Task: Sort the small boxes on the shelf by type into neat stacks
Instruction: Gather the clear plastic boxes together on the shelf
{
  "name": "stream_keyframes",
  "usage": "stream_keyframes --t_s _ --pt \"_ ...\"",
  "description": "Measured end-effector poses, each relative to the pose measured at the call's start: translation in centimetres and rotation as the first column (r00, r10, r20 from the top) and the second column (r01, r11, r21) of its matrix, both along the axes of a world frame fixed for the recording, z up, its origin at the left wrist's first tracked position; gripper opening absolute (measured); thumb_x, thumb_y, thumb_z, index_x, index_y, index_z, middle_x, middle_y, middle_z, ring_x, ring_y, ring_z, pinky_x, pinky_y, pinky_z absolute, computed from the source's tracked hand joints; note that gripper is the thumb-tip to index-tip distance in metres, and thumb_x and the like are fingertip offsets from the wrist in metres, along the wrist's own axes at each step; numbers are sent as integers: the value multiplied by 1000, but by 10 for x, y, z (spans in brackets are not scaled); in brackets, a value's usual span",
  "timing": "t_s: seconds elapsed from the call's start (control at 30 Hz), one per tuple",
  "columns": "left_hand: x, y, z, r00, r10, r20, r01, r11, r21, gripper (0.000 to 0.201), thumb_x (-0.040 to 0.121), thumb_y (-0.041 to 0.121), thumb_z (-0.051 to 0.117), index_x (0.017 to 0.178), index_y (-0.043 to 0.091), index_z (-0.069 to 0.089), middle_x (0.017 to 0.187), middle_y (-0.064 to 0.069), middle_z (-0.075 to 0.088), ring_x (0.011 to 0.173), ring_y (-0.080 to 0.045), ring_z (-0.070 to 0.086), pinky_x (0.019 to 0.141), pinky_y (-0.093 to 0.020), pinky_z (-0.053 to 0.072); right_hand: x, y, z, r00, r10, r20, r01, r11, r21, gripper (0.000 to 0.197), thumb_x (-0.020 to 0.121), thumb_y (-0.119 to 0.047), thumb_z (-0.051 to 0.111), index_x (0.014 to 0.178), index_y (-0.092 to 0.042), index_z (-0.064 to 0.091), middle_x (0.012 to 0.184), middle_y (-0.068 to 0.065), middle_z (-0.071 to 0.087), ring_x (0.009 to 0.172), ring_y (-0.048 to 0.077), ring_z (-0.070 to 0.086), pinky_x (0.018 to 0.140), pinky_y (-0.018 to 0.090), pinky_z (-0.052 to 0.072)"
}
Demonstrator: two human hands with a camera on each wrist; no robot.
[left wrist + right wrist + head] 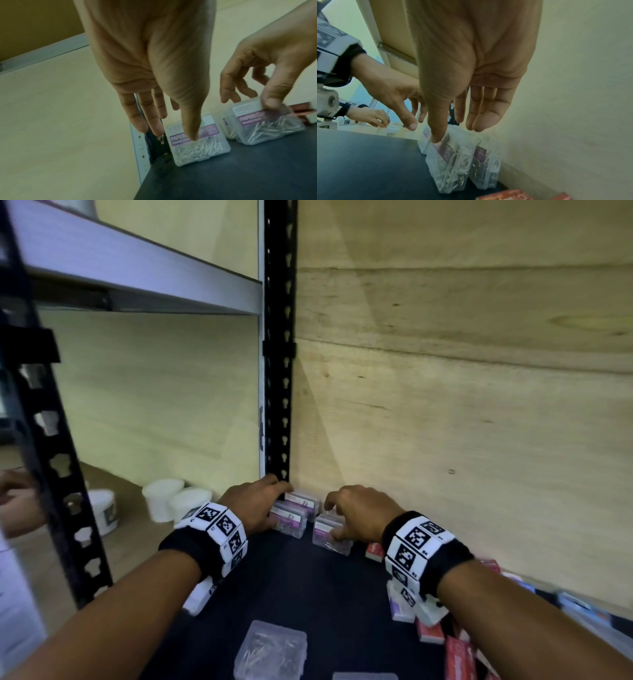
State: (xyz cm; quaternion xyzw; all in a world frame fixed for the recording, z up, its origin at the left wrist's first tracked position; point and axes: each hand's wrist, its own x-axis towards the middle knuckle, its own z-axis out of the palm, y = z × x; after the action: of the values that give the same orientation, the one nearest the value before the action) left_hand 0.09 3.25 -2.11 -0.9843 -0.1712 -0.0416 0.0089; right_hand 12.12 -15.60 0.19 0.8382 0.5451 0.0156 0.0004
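Note:
At the back corner of the dark shelf point(291, 594) stand clear paper clip boxes with purple labels. My left hand point(270, 503) hovers over the left stack point(291, 517) with straight fingers. Its thumb tip touches the top paper clip box point(197, 146). My right hand point(342, 518) pinches another paper clip box point(327, 537) between thumb and curved fingers, and that box point(267, 128) stands just right of the stack. In the right wrist view my right thumb presses on the held box point(452, 162), and a second clear box point(485, 169) stands behind it by the wall.
A black slotted post point(279, 371) and a plywood wall point(445, 405) close the corner. Loose clear boxes point(270, 648) lie near the front edge and red boxes point(459, 655) along the right. White tubs point(171, 501) sit on the adjoining shelf, where another person's hand point(17, 501) reaches.

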Motion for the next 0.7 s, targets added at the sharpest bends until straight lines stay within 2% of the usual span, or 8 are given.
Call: stream_keyframes --t_s 0.1,0.2,0.3,0.37,0.43,0.57,0.7 --pt "-13 -16 12 999 -28 -37 25 996 -91 47 83 45 69 126 33 51 116 12 56 101 -12 57 87 -35 51 -6 -8 12 999 7 -31 -7 1000 -17 47 84 -39 74 127 -26 58 121 -1 62 103 20 60 80 35 51" --pt "-29 -38 23 987 -81 -138 45 968 -245 32 84 47 69 110 29 62 100 13 64 89 -8 61 83 -29 52 -14 -19 21 989 2 -145 -10 998 -56 43 85 -39 73 125 -25 60 118 -2 65 95 17 61 80 31 49" --pt "-47 -57 27 967 -102 -233 20 944 -330 33 84 51 69 106 27 66 101 10 67 88 -6 62 84 -25 51 -28 -33 27 972 -32 -234 -3 989 -146 43 84 -43 73 121 -23 63 112 -3 68 93 15 62 79 27 47" --pt "-60 -71 28 954 -97 -285 -11 935 -354 37 83 55 68 107 28 66 104 11 66 92 -5 61 87 -24 50 -40 -43 29 954 -75 -291 9 975 -220 42 82 -45 74 117 -22 65 108 3 70 98 20 66 85 32 52" --pt "-74 -83 28 942 -99 -320 -26 931 -365 39 82 58 68 107 29 67 107 12 66 97 -5 60 91 -26 48 -51 -51 28 930 -104 -352 0 959 -282 40 81 -45 76 112 -21 67 103 9 73 97 24 69 85 36 55" --pt "-97 -98 27 925 -116 -363 -30 928 -372 46 77 61 71 112 30 66 109 13 66 103 -6 60 99 -28 46 -74 -67 28 901 -112 -418 -27 950 -312 41 76 -46 80 107 -22 69 104 8 74 93 19 70 88 35 57" --pt "-112 -107 19 901 -128 -415 -38 929 -369 55 72 54 79 118 31 60 114 11 65 106 -9 61 98 -29 47 -98 -86 20 884 -107 -455 -61 939 -340 48 72 -49 82 108 -21 67 101 2 72 84 12 64 88 34 54"
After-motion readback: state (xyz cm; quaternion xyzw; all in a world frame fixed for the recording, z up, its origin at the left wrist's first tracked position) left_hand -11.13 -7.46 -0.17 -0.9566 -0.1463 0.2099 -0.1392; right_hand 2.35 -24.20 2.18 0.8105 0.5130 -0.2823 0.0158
